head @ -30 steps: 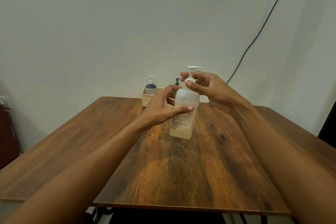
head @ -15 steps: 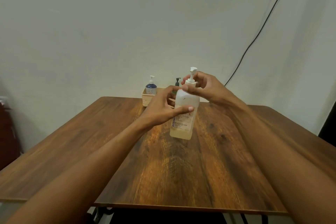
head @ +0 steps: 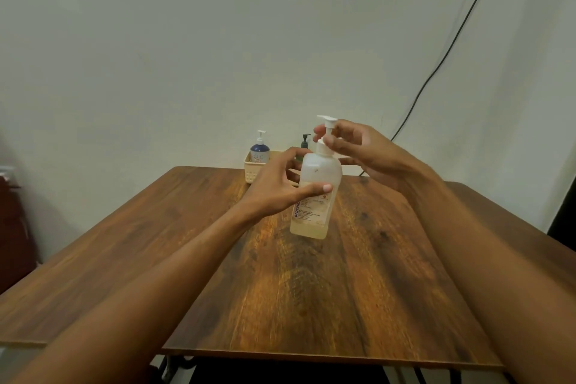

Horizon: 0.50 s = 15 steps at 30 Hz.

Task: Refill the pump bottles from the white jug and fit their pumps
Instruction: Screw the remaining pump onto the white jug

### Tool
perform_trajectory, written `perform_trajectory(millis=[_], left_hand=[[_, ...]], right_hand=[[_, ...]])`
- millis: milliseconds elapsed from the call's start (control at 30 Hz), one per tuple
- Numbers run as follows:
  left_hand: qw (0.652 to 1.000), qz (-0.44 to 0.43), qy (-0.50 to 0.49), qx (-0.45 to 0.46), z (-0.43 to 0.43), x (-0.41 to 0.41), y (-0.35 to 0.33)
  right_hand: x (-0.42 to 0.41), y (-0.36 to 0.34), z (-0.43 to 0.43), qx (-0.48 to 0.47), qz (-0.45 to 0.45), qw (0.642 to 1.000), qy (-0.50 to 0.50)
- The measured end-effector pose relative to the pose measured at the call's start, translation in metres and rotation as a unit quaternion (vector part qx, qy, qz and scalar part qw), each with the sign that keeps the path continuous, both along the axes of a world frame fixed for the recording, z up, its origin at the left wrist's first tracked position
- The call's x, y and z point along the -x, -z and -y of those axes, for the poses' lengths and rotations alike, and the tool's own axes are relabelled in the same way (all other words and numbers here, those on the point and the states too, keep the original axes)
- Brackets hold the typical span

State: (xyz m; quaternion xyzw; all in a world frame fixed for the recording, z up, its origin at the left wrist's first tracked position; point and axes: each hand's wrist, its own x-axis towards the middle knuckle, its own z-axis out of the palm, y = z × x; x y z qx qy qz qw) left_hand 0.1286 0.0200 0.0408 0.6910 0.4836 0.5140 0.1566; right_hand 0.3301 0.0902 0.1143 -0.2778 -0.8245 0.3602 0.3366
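Observation:
A translucent pump bottle point(head: 314, 206) with a low level of yellowish liquid hangs above the wooden table point(head: 311, 290), near its middle. My left hand point(head: 280, 184) is wrapped around the bottle's body. My right hand point(head: 358, 153) pinches the white pump point(head: 325, 134) at its collar on the bottle's neck; the nozzle points left. No white jug is in view.
A cream basket point(head: 252, 170) stands at the table's far edge by the wall, holding a blue pump bottle point(head: 259, 148) and a dark green pump bottle point(head: 304, 142). A black cable point(head: 436, 72) runs down the wall at the right. A dark cabinet point(head: 12, 221) stands at left.
The pump's nozzle has swung from pointing right to pointing left as my right hand's fingers turned on the collar. The bottle and my left hand have stayed in place.

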Motion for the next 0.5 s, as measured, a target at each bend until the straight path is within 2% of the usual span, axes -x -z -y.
perform_trajectory(millis=[100,367,500], left_hand=[[1.000,-0.008,-0.005,-0.007,-0.001,0.002,-0.003],[1.000,-0.010,-0.002,-0.011,-0.002,-0.002,-0.004],[1.000,-0.007,0.003,-0.014,-0.001,0.000,-0.005]], right_hand=[[-0.009,-0.008,0.001,-0.024,0.022,0.999,-0.023],[0.009,0.005,0.008,-0.089,-0.059,0.991,0.080],[-0.001,-0.002,0.006,-0.015,-0.011,1.000,0.004]])
